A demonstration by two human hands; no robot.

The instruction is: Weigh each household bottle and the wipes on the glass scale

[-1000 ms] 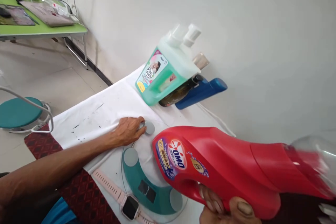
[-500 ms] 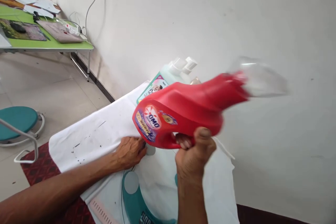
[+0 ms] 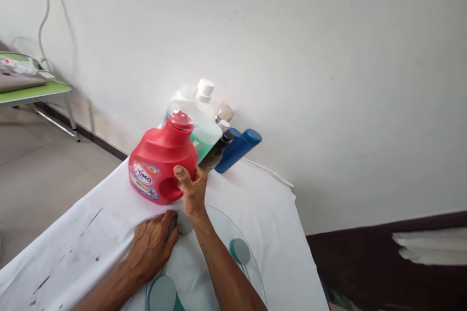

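My right hand (image 3: 193, 190) is closed round the handle of a red OMO detergent jug (image 3: 160, 161), which stands upright on the white cloth (image 3: 91, 233) with its clear cap on top. My left hand (image 3: 152, 245) rests on the cloth just below the jug, its curled fingers touching a grey pad at the rim of a round glass scale (image 3: 222, 233). Behind the jug a green bottle (image 3: 204, 133) with white caps, a dark bottle (image 3: 219, 151) and a blue bottle (image 3: 237, 148) stand against the white wall.
A green table (image 3: 36, 91) with metal legs stands at the far left on a tiled floor. The cloth carries dark ink marks at the left. A white cable (image 3: 268, 171) runs along the wall behind the bottles. A dark red surface shows at the lower right.
My right hand swung the red jug from tilted in the air, close to the camera, over to upright on the cloth by the other bottles. The view shifted; my left hand stayed by the scale.
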